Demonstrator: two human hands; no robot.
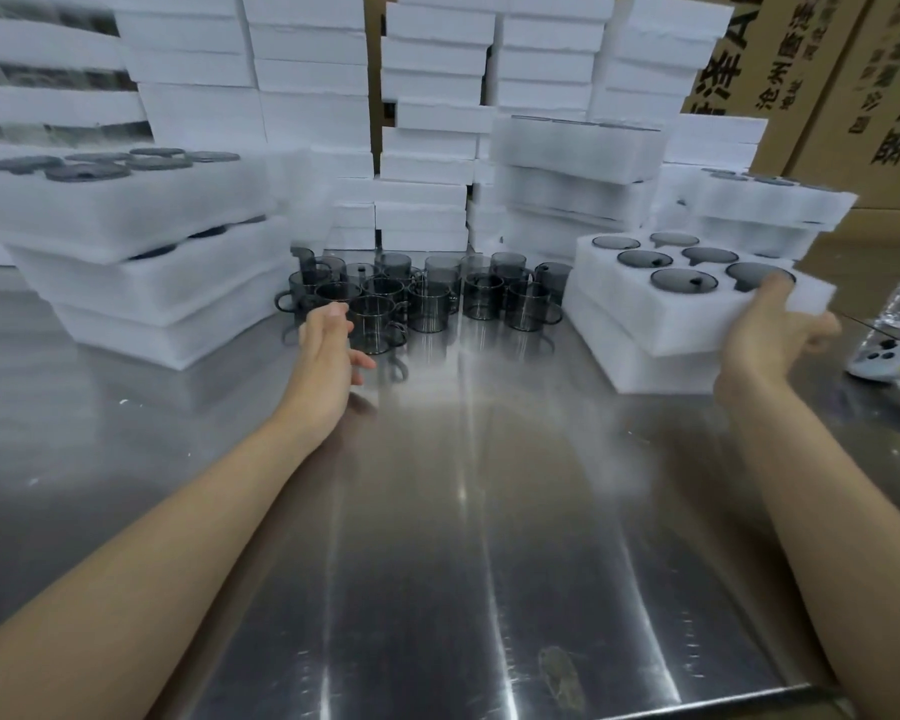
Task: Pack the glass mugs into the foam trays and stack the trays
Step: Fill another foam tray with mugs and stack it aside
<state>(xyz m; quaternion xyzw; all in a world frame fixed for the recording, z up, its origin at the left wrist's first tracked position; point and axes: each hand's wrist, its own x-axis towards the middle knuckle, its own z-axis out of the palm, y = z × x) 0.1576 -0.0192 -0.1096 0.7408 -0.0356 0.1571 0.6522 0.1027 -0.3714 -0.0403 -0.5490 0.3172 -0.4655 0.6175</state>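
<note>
step: we read this as seating the full top tray on the one under it, at 2 o'clock
right hand (770,330): grips the near right corner of the top tray (619,309), thumb on the top face by the nearest mug rim, fingers underneath and hidden
left hand (328,345): holds nothing, fingers loose and spread, just short of the loose mugs (422,293) at 12 o'clock
top tray: six pockets, all look filled with dark glass; it sits skewed on the lower tray (645,366), near corner overhanging
how: we put the left hand on the 9 o'clock edge first, since one corner grip lets soft foam flex and tip the load
how: we keep the tray level, square its corners to the lower tray, then ease the right fingers out from under last
thumb: we keep it on foam, off the glass rim
risk: a twist under load could tip mugs out of their pockets; foam drags on foam, so we lift and set, not slide
clearance: white handheld device (889,358) at 3 o'clock lies near the right wrist, so we watch the elbow
next stock: loose mugs stand bunched, handles close together; we pick from the near edge
table (463,511): steel, likely slick
left stack (141,283): packed trays at 10 o'clock, well apart from this step
</note>
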